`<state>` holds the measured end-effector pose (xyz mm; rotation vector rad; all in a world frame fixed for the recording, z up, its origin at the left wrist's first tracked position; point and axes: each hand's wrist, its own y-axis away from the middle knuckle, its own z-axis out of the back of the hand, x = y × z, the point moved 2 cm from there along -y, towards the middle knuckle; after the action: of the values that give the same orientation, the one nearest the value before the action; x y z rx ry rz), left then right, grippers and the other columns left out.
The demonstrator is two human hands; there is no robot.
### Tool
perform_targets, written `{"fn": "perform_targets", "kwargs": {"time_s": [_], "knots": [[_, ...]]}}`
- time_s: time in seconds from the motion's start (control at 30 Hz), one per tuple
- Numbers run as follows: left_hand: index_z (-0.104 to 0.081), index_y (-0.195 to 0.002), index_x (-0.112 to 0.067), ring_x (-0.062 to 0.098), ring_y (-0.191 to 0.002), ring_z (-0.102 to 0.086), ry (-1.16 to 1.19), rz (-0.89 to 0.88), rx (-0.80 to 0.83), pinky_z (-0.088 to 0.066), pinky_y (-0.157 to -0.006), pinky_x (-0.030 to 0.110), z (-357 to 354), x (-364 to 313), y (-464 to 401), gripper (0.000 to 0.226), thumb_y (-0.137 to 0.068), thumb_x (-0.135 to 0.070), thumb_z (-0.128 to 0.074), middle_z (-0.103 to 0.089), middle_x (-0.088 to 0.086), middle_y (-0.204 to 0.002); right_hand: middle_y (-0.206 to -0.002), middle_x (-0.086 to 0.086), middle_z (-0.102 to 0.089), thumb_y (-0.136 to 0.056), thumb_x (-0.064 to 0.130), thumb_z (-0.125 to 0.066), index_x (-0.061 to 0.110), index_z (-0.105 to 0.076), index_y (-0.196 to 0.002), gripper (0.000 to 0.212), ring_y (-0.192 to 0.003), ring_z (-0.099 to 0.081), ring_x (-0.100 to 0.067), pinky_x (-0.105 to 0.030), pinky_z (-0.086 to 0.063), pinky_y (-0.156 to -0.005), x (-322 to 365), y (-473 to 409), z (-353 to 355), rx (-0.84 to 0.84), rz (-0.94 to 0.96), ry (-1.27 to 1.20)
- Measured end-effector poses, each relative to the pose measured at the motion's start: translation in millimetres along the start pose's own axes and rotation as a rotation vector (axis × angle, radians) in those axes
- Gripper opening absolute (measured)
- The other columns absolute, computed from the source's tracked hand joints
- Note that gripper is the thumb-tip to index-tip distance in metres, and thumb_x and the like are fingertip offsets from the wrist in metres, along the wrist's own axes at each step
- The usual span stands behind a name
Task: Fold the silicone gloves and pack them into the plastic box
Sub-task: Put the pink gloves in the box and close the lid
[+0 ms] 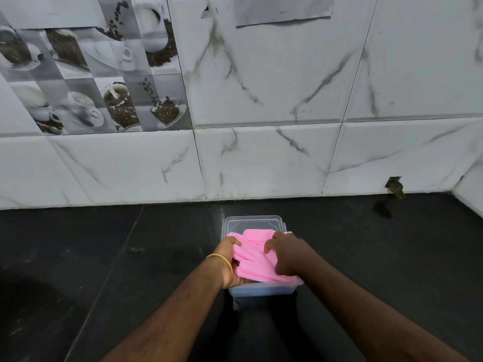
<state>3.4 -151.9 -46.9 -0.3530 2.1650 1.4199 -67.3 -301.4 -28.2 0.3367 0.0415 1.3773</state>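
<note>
Both hands gripping pink silicone gloves between them, over plastic box.

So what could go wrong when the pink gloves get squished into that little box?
The pink gloves bulge above the rim of the plastic box, so they may spring back out once the left hand and right hand let go.
The box looks light on the smooth dark counter, so pushing down off-centre might slide or tip it.
The clear lid lies behind the box; a bulging pile may stop it closing.
</note>
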Motion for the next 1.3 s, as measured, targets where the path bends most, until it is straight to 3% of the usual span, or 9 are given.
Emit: {"fn": "perform_targets", "kwargs": {"time_s": [0.1, 0.3, 0.43, 0.5, 0.6, 0.7, 0.77, 0.9, 1.3], "knots": [[-0.063, -0.070, -0.010, 0.029, -0.060, -0.064, -0.087, 0.014, -0.012, -0.059, -0.061, 0.037, -1, -4, 2, 0.016, -0.072, -0.021, -0.051, -0.062, 0.007, -0.066, -0.129, 0.002, -0.051, -0.074, 0.020, -0.063, 0.034, -0.061, -0.115, 0.044, -0.111, -0.054, -0.022, -0.033, -0.048, -0.087, 2, -3, -2, -0.004, -0.001, 0.027], [-0.066, -0.081, -0.008, 0.031, -0.074, -0.065, -0.215, 0.026, 0.045, -0.054, -0.078, 0.039, -1, -7, 12, 0.025, -0.085, -0.028, -0.053, -0.068, 0.013, -0.075, -0.125, -0.001, -0.051, -0.079, 0.020, -0.062, 0.033, -0.059, -0.116, 0.039, -0.111, -0.055, -0.025, -0.034, -0.045, -0.087, 4, -5, -8, -0.023, 0.043, 0.140], [-0.064, -0.095, -0.003, 0.029, -0.069, -0.066, -0.710, 0.033, -0.045, -0.055, -0.075, 0.040, 17, -23, 35, 0.049, -0.089, -0.051, -0.055, -0.068, 0.015, -0.076, -0.124, -0.001, -0.051, -0.082, 0.016, -0.059, 0.033, -0.060, -0.114, 0.036, -0.110, -0.055, -0.025, -0.034, -0.045, -0.085, 3, -5, -8, -0.038, 0.060, 0.140], [-0.066, -0.097, -0.002, 0.025, -0.064, -0.066, -1.139, -0.089, -0.158, -0.054, -0.063, 0.033, 20, -39, 49, 0.050, -0.086, -0.050, -0.062, -0.073, 0.015, -0.082, -0.124, 0.000, -0.052, -0.082, 0.013, -0.057, 0.032, -0.060, -0.112, 0.036, -0.111, -0.054, -0.025, -0.035, -0.044, -0.084, 3, -5, -7, -0.040, 0.063, 0.125], [-0.069, -0.102, -0.012, 0.022, -0.087, -0.064, -1.727, -0.536, -0.359, -0.048, -0.076, 0.028, 3, -56, 59, 0.033, -0.081, -0.037, -0.070, -0.071, 0.006, -0.102, -0.123, 0.002, -0.054, -0.080, 0.010, -0.055, 0.032, -0.060, -0.106, 0.034, -0.112, -0.055, -0.024, -0.035, -0.045, -0.084, 1, -4, -5, -0.062, 0.068, 0.073], [-0.068, -0.102, -0.020, 0.022, -0.104, -0.061, -1.850, -0.743, -0.170, -0.046, -0.089, 0.027, -25, -49, 54, 0.025, -0.079, -0.025, -0.074, -0.067, 0.003, -0.111, -0.120, 0.002, -0.057, -0.078, 0.012, -0.061, 0.032, -0.059, -0.106, 0.034, -0.109, -0.057, -0.023, -0.035, -0.048, -0.083, -2, -4, 0, -0.112, 0.075, 0.017], [-0.066, -0.111, -0.019, 0.025, -0.109, -0.060, -1.937, -0.655, -0.061, -0.045, -0.092, 0.028, -34, -40, 43, 0.038, -0.076, -0.025, -0.078, -0.065, 0.005, -0.117, -0.122, 0.002, -0.057, -0.073, 0.017, -0.074, 0.032, -0.058, -0.114, 0.046, -0.108, -0.057, -0.022, -0.037, -0.052, -0.082, -3, -4, 2, -0.112, 0.077, 0.033], [-0.056, -0.129, -0.015, 0.029, -0.113, -0.059, -2.118, -0.403, -0.043, -0.048, -0.093, 0.037, -41, -32, 25, 0.069, -0.069, -0.032, -0.085, -0.058, 0.011, -0.128, -0.127, 0.001, -0.054, -0.064, 0.022, -0.085, 0.033, -0.053, -0.124, 0.068, -0.113, -0.055, -0.024, -0.041, -0.054, -0.084, -4, -2, 0, -0.082, 0.085, 0.068], [-0.049, -0.137, -0.017, 0.033, -0.121, -0.056, -2.165, -0.312, -0.042, -0.048, -0.102, 0.045, -47, -25, 7, 0.085, -0.062, -0.021, -0.089, -0.053, 0.013, -0.136, -0.131, -0.005, -0.051, -0.061, 0.015, -0.089, 0.026, -0.050, -0.131, 0.081, -0.121, -0.051, -0.031, -0.042, -0.048, -0.091, 4, -8, -2, 0.062, 0.068, 0.207]]}}
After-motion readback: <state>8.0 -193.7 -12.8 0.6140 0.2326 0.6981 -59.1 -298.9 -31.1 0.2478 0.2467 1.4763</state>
